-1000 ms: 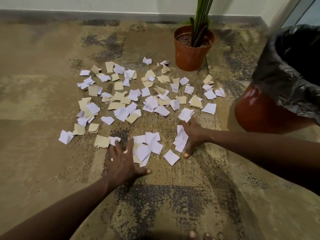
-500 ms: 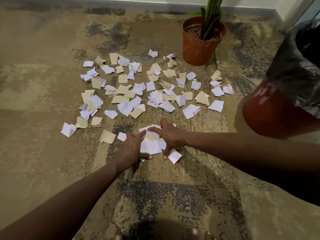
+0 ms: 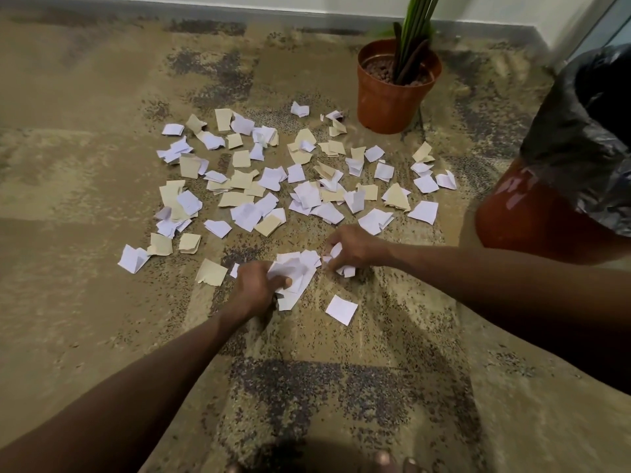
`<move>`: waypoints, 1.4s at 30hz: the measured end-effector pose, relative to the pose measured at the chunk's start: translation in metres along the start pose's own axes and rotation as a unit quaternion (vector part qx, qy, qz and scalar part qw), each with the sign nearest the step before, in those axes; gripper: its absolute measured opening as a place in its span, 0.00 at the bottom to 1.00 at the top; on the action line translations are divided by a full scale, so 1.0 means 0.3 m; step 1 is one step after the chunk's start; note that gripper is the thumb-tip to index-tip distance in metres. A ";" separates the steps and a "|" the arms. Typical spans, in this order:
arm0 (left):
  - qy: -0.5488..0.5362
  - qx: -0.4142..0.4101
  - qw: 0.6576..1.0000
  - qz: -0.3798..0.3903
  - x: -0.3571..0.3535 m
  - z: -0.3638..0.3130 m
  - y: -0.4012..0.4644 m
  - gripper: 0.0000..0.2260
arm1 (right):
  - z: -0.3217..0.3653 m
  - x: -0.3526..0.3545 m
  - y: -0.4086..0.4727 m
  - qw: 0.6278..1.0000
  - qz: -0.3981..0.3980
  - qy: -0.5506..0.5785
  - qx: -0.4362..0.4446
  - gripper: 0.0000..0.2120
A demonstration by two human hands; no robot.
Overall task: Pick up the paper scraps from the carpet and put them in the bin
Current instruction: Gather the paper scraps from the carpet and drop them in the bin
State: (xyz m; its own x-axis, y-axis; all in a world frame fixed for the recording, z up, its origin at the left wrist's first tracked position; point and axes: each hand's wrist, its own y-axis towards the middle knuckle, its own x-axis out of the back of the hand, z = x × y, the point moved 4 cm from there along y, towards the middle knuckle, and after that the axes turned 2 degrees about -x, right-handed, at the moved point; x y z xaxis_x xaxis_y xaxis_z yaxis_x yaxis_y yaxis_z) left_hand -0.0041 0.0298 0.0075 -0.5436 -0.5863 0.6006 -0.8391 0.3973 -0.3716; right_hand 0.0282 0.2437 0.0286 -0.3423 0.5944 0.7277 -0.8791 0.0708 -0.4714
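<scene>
White scraps bunch under the left hand (image 3: 254, 286), fingers curled around a gathered clump (image 3: 293, 271); the right hand (image 3: 353, 249) pinches a few more beside it. Beyond the clump, paper scraps (image 3: 273, 186) litter the carpet (image 3: 85, 302). Right of them stands the bin (image 3: 532, 216).

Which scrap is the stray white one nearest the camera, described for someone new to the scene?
Start at the red bin with the black liner on the right, then come left to the two hands: the left hand and right hand grip bunches of white scraps. Just nearer the camera lies the lone white square, flat on bare carpet, touching no other paper.
</scene>
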 end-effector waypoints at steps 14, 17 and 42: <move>-0.178 -0.024 0.983 -0.036 0.113 -0.240 0.013 0.16 | -0.021 0.345 -0.126 0.994 0.031 0.099 -0.044 0.16; -0.255 -0.038 0.966 -0.028 0.122 -0.366 0.032 0.13 | -0.016 0.455 -0.175 0.985 -0.001 0.159 -0.067 0.16; -0.270 -0.221 0.891 0.289 -0.273 -1.608 -0.223 0.06 | -0.407 1.111 -0.968 0.849 -0.374 0.070 -0.368 0.13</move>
State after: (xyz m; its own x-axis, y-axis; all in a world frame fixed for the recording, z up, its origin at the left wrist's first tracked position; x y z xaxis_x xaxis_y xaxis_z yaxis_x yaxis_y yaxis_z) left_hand 0.1066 0.3917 0.3246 -0.9135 -0.4000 -0.0747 -0.3898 0.9129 -0.1213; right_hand 0.2100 0.5190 0.3470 0.3082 0.2496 0.9180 -0.3710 0.9201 -0.1256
